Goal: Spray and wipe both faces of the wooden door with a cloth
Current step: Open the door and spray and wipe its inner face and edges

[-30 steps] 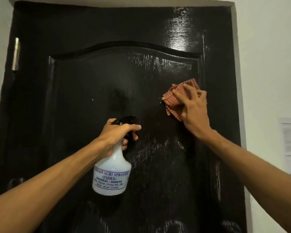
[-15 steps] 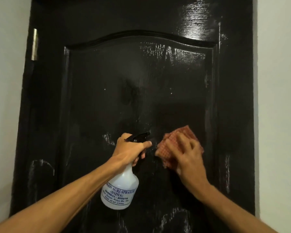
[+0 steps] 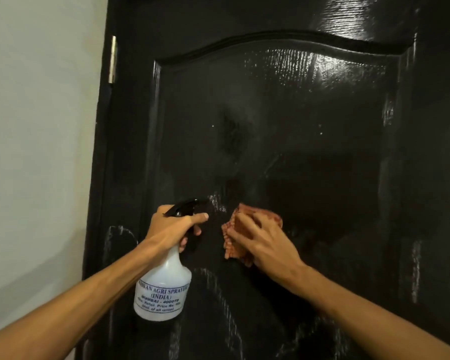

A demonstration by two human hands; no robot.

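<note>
Head view: door [image 3: 296, 131] fills the frame; top, right and bottom cut off.
Left hand [image 3: 170, 229]: fingers curled round bottle [image 3: 164, 281] neck; trigger partly hidden.
Right hand [image 3: 268, 246]: fingers spread, pressing cloth [image 3: 230, 242] on door panel; cloth half covered.
Bottle label: small print blurred.

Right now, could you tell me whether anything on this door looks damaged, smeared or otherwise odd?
Nothing looks damaged. Whitish streaks curve across the lower part of the door, below the spray bottle and the cloth, with more near both side edges. They look like residue not yet wiped.
</note>
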